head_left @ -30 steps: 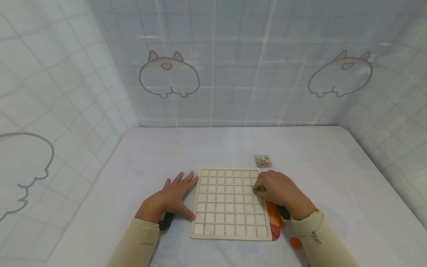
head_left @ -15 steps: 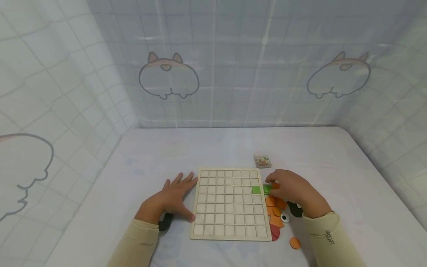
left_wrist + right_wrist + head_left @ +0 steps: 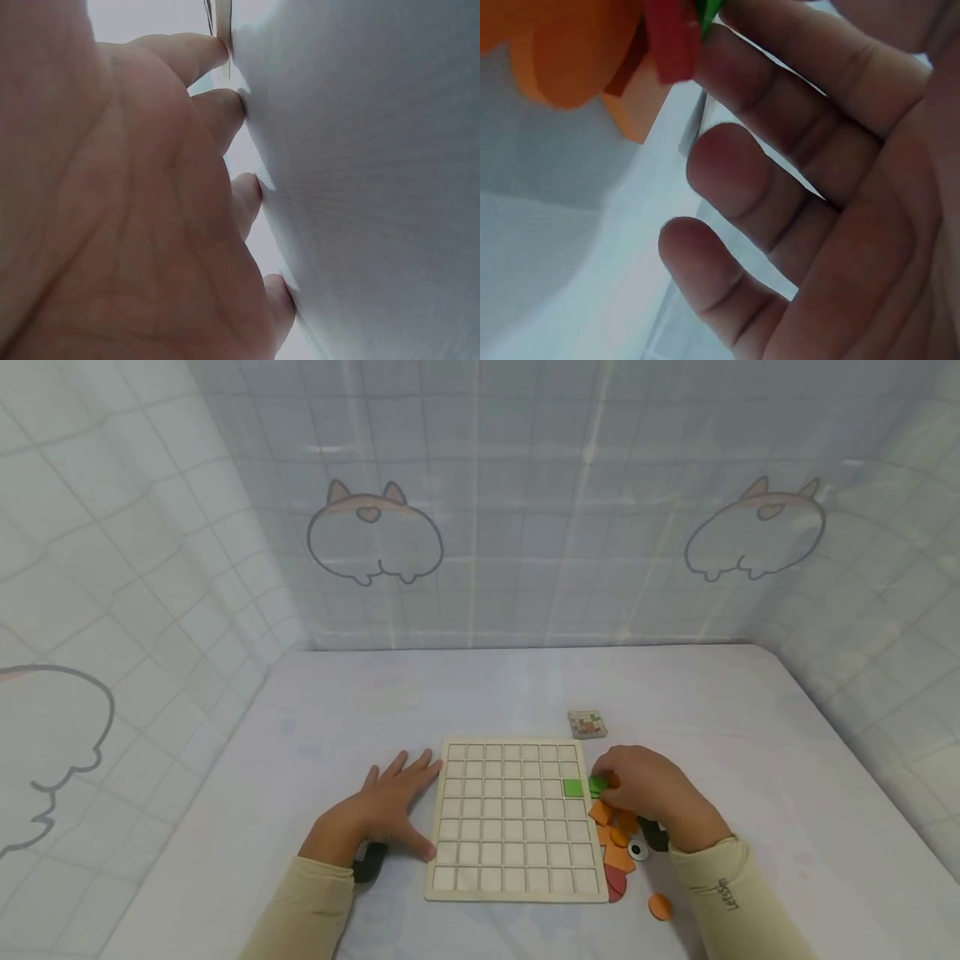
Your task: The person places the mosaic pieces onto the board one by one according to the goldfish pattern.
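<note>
A pale square grid board [image 3: 495, 896] lies on the table, with one green square tile [image 3: 573, 788] in a cell near its right edge. My left hand [image 3: 386, 810] is spread along the board's left side, thumb and forefinger at its edge; in the left wrist view the fingers [image 3: 217, 112] reach down to the surface. My right hand [image 3: 641, 785] bends over green pieces [image 3: 597, 784] just off the board's right edge. In the right wrist view fingertips touch a green piece [image 3: 707, 15] and a red piece [image 3: 671, 45]. Whether thumb and finger pinch one is hidden.
Orange pieces [image 3: 618, 858], a round eye piece [image 3: 637, 850] and red pieces [image 3: 615, 882] lie loosely beside the board's right edge. An orange disc [image 3: 660, 907] sits apart, nearer me. Beyond the board's far right corner is a small patterned card stack [image 3: 587, 724].
My right hand left the green tile in its cell and moved right to the loose green pieces, which have shifted slightly. The left hand has stayed in place.
</note>
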Tool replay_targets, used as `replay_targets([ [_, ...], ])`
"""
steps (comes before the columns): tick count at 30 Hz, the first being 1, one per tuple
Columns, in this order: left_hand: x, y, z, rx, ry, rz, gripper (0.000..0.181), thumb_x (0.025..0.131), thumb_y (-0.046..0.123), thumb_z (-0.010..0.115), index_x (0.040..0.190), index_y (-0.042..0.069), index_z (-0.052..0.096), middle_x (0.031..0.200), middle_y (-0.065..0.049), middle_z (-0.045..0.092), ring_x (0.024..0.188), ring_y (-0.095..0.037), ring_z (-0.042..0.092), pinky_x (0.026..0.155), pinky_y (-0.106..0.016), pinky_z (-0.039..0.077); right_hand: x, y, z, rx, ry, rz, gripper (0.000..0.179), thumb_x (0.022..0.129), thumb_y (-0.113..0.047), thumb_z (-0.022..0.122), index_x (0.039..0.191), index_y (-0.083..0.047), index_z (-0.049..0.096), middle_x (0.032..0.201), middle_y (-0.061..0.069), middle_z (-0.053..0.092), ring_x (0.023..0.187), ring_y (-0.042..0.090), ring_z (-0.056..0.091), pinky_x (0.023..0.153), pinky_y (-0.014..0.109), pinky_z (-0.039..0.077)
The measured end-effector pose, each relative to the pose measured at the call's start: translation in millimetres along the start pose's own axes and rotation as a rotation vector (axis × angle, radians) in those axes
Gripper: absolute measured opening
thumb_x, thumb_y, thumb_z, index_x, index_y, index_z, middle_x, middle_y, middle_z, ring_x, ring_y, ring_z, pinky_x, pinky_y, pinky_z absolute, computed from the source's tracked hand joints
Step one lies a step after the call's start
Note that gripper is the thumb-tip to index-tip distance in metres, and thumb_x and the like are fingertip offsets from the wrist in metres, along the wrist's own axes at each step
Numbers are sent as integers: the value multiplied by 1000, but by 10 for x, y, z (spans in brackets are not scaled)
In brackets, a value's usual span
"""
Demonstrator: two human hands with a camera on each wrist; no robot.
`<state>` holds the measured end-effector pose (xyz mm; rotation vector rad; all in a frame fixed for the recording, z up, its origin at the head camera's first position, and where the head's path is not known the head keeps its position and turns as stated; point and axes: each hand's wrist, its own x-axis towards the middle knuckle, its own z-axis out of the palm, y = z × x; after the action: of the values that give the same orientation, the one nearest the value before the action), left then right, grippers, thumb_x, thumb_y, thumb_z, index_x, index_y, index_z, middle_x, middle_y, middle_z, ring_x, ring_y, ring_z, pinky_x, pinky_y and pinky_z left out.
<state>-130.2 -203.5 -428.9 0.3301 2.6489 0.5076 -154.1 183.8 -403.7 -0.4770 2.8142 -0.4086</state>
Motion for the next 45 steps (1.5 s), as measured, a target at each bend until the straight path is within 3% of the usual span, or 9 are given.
replay_targets([
  [6,-12,-9,15,-11,-11,-6,133,53,61,94,162,23,28,172,-2,14,159,-37,-1,122,-69,-3,8,-29,-2,7,53,-28,15,87,-16,75,102,-19,75,102,-4,70,89,16,58,86,41,54],
  [12,-18,-10,-1,7,0,11,133,53,62,94,162,22,28,172,-3,15,159,-39,1,121,-71,-1,7,-193,19,47,130,-147,12,90,-20,77,102,-19,77,112,-3,72,110,24,66,96,46,54],
  [20,-12,8,-37,-6,0,22,131,55,59,94,162,21,28,172,-3,15,159,-38,0,121,-70,-3,48,-371,134,8,88,-159,11,89,-19,78,100,-23,80,102,-13,69,97,9,63,93,36,54],
  [26,-16,15,-46,-11,1,18,132,54,59,94,162,21,28,172,-3,15,159,-38,0,121,-70,-3,61,-392,200,-38,112,-217,15,87,-17,79,101,-23,80,100,-12,69,96,11,64,89,35,54],
  [34,-23,2,-22,-18,-1,10,132,54,59,94,162,21,29,172,-3,15,159,-38,0,121,-70,-4,53,-378,218,-66,95,-299,27,89,-12,77,114,-19,80,114,-4,69,107,18,65,92,39,56],
  [37,-26,4,-24,-23,-1,13,132,54,59,94,162,21,29,172,-3,15,159,-38,0,121,-70,-3,49,-359,201,-40,80,-278,29,91,-9,74,117,-21,79,116,-4,67,107,16,64,91,37,55],
  [45,-23,5,-23,-25,-4,23,133,53,61,93,162,21,28,172,-4,15,159,-39,-1,120,-71,-3,36,-211,88,-40,42,-124,32,90,-14,71,121,-18,74,118,-1,67,98,14,60,88,38,54],
])
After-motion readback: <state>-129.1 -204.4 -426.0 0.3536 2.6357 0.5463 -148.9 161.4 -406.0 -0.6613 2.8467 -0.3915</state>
